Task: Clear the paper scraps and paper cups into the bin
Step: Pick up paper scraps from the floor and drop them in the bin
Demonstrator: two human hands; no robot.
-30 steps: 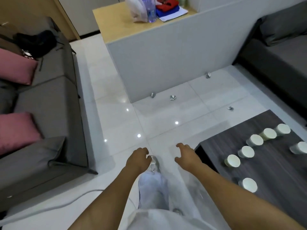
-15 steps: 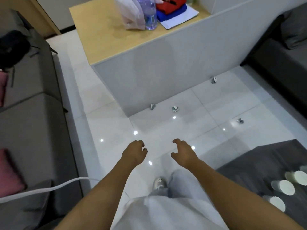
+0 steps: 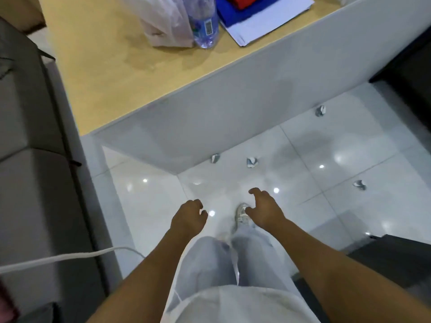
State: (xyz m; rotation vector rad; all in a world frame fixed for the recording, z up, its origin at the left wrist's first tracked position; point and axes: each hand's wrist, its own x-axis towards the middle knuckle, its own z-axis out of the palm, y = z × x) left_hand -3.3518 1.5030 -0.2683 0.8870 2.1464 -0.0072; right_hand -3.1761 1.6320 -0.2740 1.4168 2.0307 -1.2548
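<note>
Several crumpled paper scraps lie on the white tiled floor: one against the counter's base, one just right of it, one farther back right, and one out on the tiles at right. My left hand hangs in front of me with loosely curled fingers and holds nothing. My right hand is beside it, fingers relaxed and spread, also holding nothing. Both hands are well short of the scraps. No paper cups or bin are in view.
A white-sided counter with a wooden top stands ahead, carrying a plastic bag, a water bottle and papers. A grey sofa lines the left. A dark coffee table corner is at right. A white cable runs across lower left.
I have walked forward toward the counter; the scraps are nearer and larger. The coffee table with its cups has slid out of view at right. Both hands stay held out, holding nothing.
</note>
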